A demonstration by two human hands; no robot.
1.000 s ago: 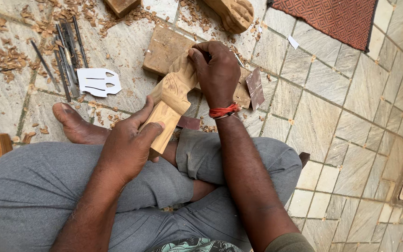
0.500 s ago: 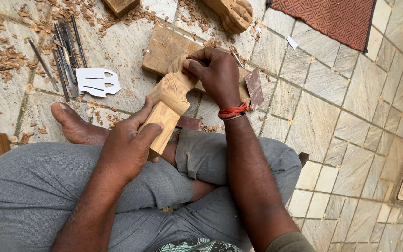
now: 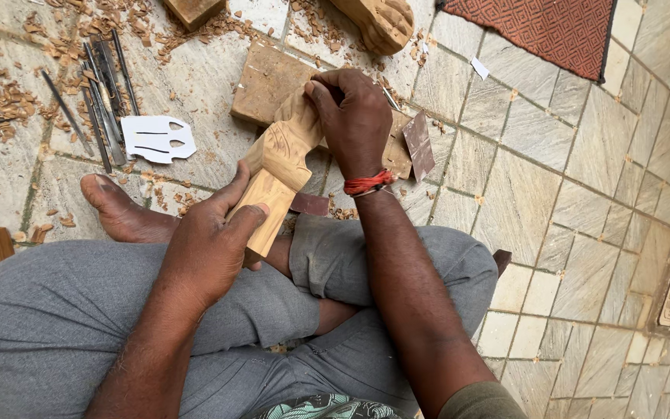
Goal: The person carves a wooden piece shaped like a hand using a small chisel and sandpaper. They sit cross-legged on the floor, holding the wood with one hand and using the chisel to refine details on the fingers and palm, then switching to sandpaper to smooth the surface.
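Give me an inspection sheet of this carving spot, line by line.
Surface: stone-tile floor, strewn with wood chips.
Job's things: pale carved wood piece, resting against the person's leg.
Clutter: row of chisels, white paper template, flat wood block, sandpaper piece.
Hands: left hand grips the piece's lower end; right hand closed over its top.
Cables: nothing seen.
Surroundings: red patterned mat.

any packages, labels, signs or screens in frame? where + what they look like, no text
No packages, signs or screens.
Closest things:
White paper cutout template: flat on the stone floor, left of the pale wood carving held by the left hand and right hand; shield-like outline with slots cut in it.
Small white paper scrap: on the tiles near the red patterned mat; whether printed, cannot tell.
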